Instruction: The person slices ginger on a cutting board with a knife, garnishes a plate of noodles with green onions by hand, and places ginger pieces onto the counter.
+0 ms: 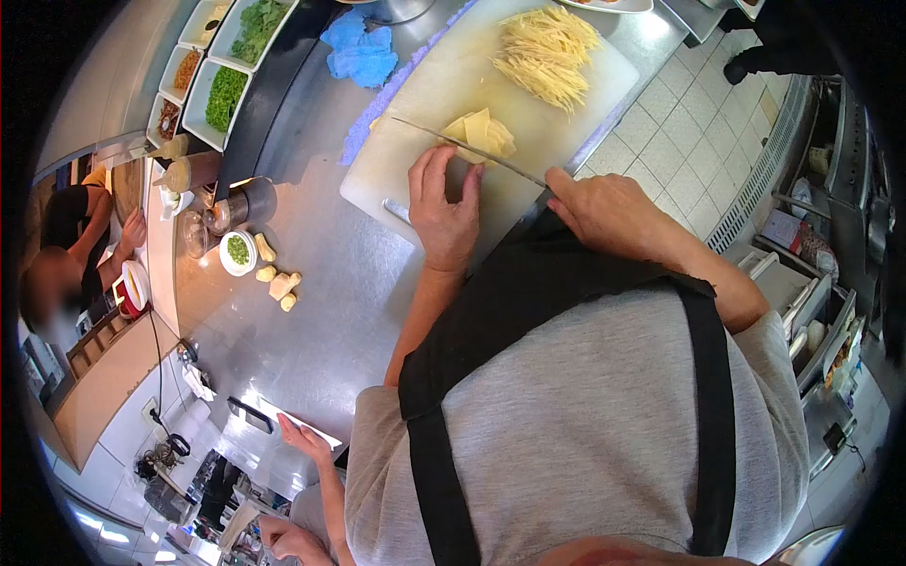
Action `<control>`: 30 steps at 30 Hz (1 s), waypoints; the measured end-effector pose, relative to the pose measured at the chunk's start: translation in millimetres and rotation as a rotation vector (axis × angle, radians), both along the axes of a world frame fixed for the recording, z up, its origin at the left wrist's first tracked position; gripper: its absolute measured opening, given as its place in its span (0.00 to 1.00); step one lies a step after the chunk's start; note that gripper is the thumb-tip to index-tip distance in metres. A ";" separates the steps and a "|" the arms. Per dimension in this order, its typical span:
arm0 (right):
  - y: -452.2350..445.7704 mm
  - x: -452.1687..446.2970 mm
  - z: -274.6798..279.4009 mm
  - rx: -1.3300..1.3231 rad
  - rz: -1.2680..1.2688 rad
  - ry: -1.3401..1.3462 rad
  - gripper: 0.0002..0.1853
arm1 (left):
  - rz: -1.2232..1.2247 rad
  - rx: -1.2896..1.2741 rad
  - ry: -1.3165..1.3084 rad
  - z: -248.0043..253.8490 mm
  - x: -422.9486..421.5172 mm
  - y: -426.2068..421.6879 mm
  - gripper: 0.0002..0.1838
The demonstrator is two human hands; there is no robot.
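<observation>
A white cutting board (pixel 377 179) lies on the counter under both hands. My right hand (pixel 604 212) is closed round the handle of a long kitchen knife (pixel 510 166), its blade pointing left across the board. Bent fingers and thumb of my left hand (pixel 444 212) grip the near edge of a small stack of pale yellow ginger slices (pixel 481 132), close against the blade. The blade hides part of the stack. A heap of shredded ginger (pixel 545 57) sits at the board's far end.
Peeled ginger knobs (pixel 280 283) lie left of the board, by a small bowl of chopped greens (pixel 238 253). A blue cloth (pixel 360 52) is at the back, near trays of herbs (pixel 225 97). Another person's hand (pixel 304 436) is at lower left; someone else stands behind the counter.
</observation>
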State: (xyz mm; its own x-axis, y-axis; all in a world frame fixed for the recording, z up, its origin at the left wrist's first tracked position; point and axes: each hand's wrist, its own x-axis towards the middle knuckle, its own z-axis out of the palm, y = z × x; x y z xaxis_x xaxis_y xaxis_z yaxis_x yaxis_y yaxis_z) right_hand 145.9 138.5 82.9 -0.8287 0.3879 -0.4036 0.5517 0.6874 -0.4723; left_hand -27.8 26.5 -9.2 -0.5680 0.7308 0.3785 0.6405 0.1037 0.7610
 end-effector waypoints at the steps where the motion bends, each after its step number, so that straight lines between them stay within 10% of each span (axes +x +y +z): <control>1: -0.1 -2.2 -3.2 -0.002 0.002 0.014 0.12 | -0.002 0.006 0.003 0.2 -0.4 -0.2 0.21; 30: -3.6 -15.4 -60.1 0.129 -0.051 0.314 0.11 | -0.034 -0.011 0.059 0.0 3.5 -2.2 0.20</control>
